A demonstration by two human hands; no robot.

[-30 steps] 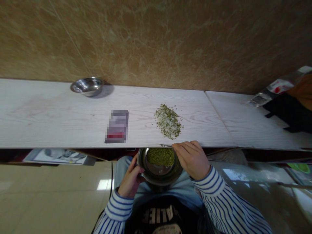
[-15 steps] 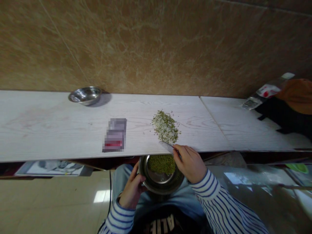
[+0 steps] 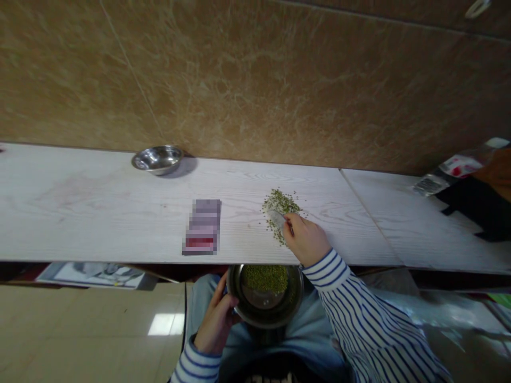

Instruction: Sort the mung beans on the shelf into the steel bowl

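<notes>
My left hand [image 3: 217, 319] is closed on the left rim of a steel bowl [image 3: 265, 319], which sits over my lap just below the table edge. Green beans that look like mung beans [image 3: 265, 277] cover the far part of its floor. Pinched in my right hand [image 3: 307, 239] is a metal spoon [image 3: 276, 217], its head down at a loose heap of green beans and white grains [image 3: 281, 202] on the table. My hand and the spoon cover part of that heap.
Against the wall at left stands a small steel bowl [image 3: 157, 160]. A blurred-out phone-like rectangle [image 3: 203, 227] lies left of the heap. At the right are a plastic bottle [image 3: 455, 167] and a dark cloth item [image 3: 471, 205]. The white table's [image 3: 99, 223] front edge runs above my lap.
My right hand and the spoon have moved away from the table edge, onto the heap. My left hand still holds the bowl. The view has shifted slightly.
</notes>
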